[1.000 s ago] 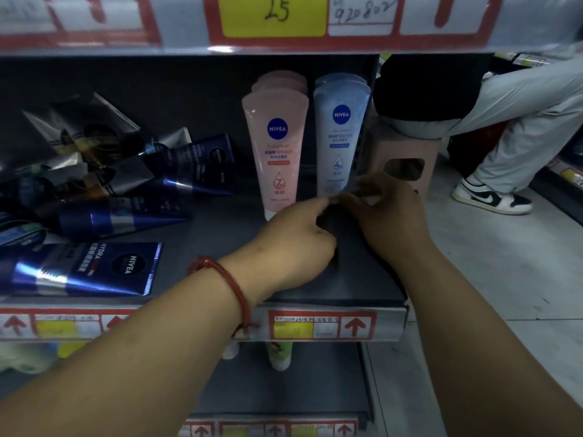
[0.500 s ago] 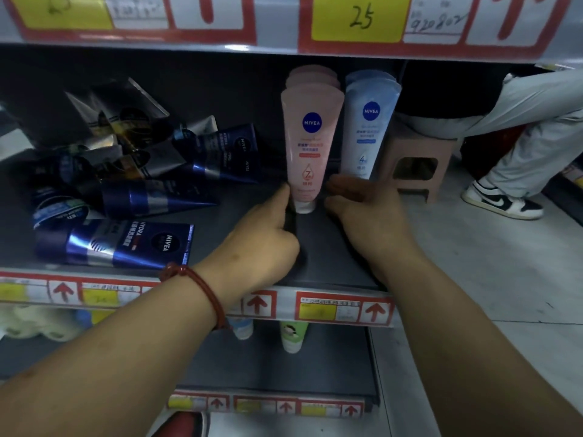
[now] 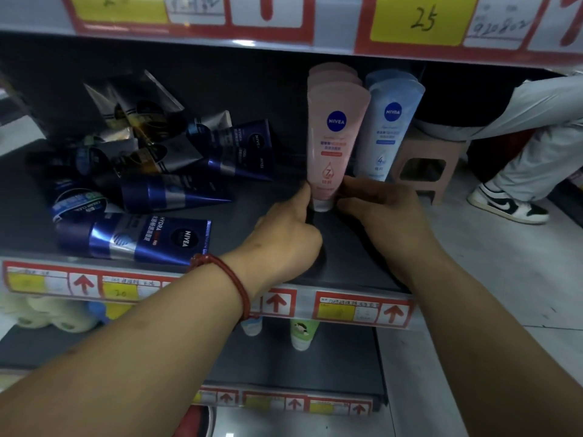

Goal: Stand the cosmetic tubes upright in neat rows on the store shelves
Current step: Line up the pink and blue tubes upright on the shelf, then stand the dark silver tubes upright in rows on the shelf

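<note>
Across the shelf (image 3: pixel 362 257), a left-end heap of dark blue tubes (image 3: pixel 164 190) lay flat, unsorted. At the right end, the front pink tube (image 3: pixel 331 143) was being squared up, I'd judge. Next: release without tipping it, then start the heap. It stood cap-down, long axis vertical. The left hand (image 3: pixel 284 241) thumb and the right hand (image 3: pixel 385 212) curled fingertips pinched its base.

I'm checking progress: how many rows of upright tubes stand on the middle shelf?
2: the pink row, whose front tube the left hand and right hand touch near its base, and the pale blue row just right of it. Tubes farther back may be hidden.
</note>
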